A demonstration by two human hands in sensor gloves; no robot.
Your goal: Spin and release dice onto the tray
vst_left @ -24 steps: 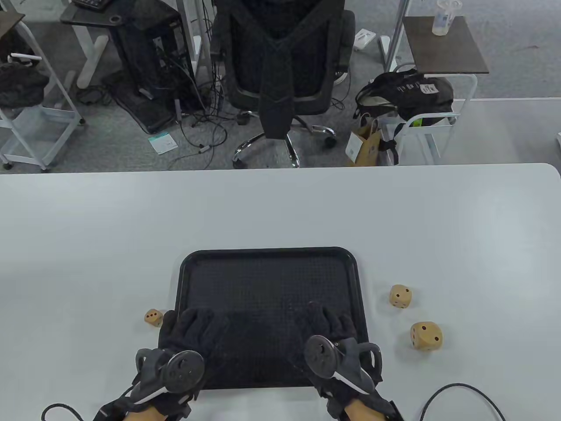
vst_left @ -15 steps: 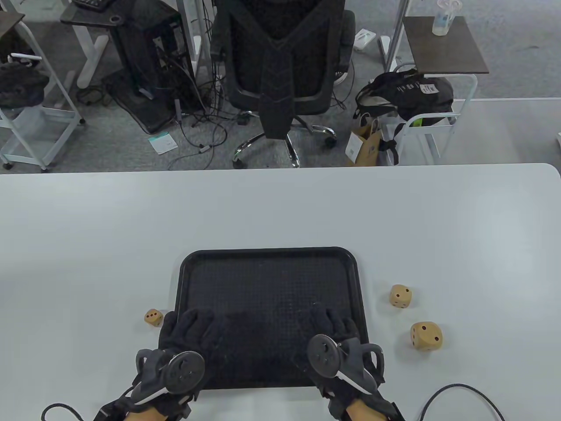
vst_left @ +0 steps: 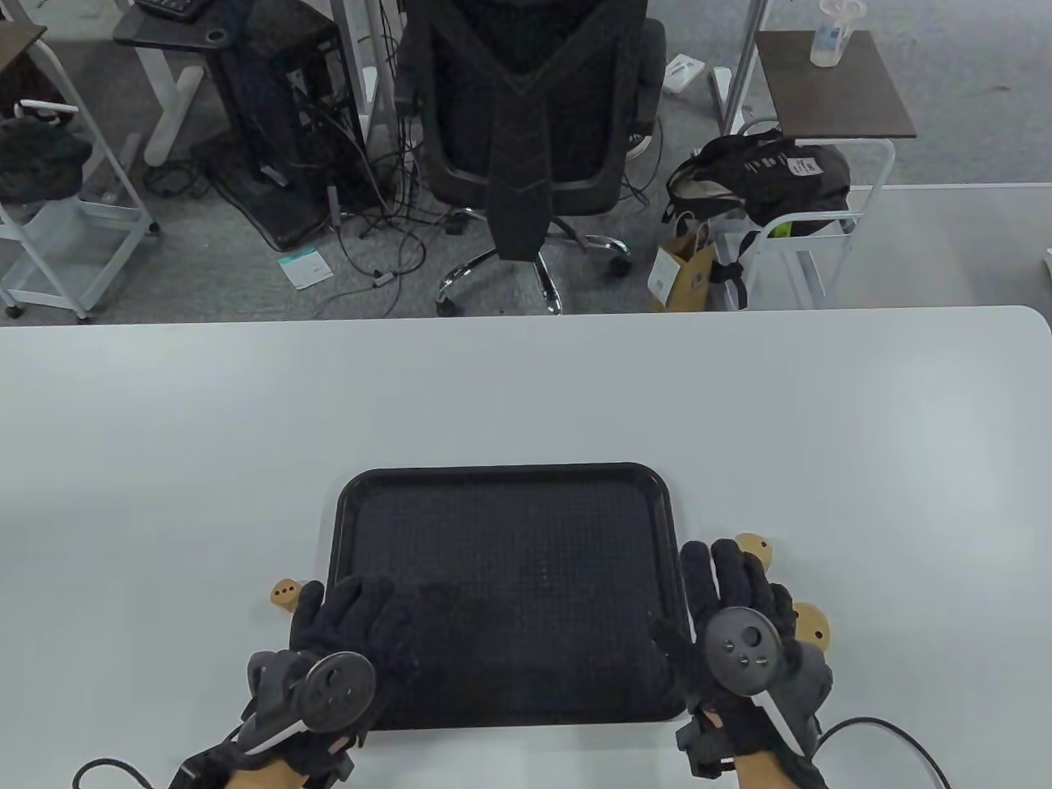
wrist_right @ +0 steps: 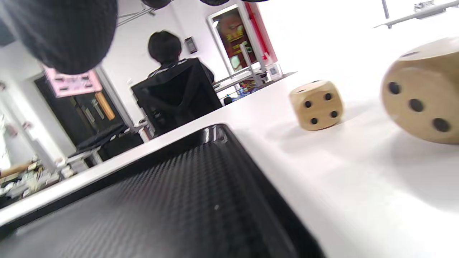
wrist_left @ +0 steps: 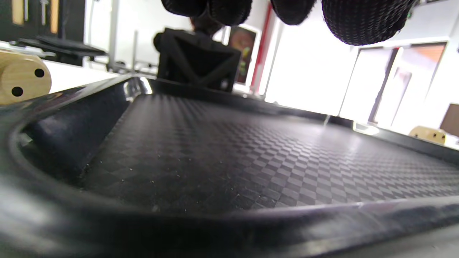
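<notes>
A black tray [vst_left: 501,470] lies near the table's front edge, nothing in it. Three wooden dice sit on the table outside it. The small die [vst_left: 285,592] lies by the tray's left rim, seen close in the left wrist view [wrist_left: 21,80]. My left hand [vst_left: 349,612] hovers open over the tray's near-left corner, beside that die. My right hand [vst_left: 735,588] is spread open over the table right of the tray, partly covering the far die [vst_left: 758,546] and the near die [vst_left: 815,626]. The right wrist view shows both, far die [wrist_right: 317,105] and near die [wrist_right: 419,100], untouched.
A black office chair [vst_left: 526,123] stands beyond the table's far edge. A black cable [vst_left: 871,725] loops at the front right beside my right wrist. White tabletop [vst_left: 509,394] stretches behind the tray and to both sides.
My right hand has left the tray's near-right corner and moved right, over the two dice. My left hand shifted slightly towards the small die. No die has moved.
</notes>
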